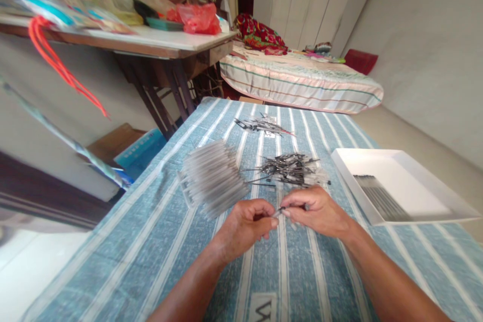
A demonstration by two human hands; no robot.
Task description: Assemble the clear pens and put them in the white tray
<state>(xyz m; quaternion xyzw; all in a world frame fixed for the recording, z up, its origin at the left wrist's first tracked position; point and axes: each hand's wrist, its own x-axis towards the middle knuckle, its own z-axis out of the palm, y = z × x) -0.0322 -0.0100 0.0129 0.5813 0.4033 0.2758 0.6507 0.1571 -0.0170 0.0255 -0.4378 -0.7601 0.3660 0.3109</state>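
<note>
My left hand [251, 220] pinches a thin translucent pen tube [277, 213] between thumb and fingers. At the tube's end, the fingertips of my right hand [311, 211] close on a small black piece [282, 209]; blur hides its exact shape. Just beyond my right hand lies a loose pile of thin black and clear pen parts [292, 168]. To the left, a stack of frosted pen tubes [215, 176] lies side by side. A white tray [445, 186] on the right holds a row of slim pens with dark ends [381, 198].
Blue striped cloth [158, 241] covers the table. Farther back on it lies a smaller heap of thin dark parts [262, 125]. A cluttered desk [204, 43] with a red plastic bag [198, 17] stands at the left, and a bed [302, 80] is behind.
</note>
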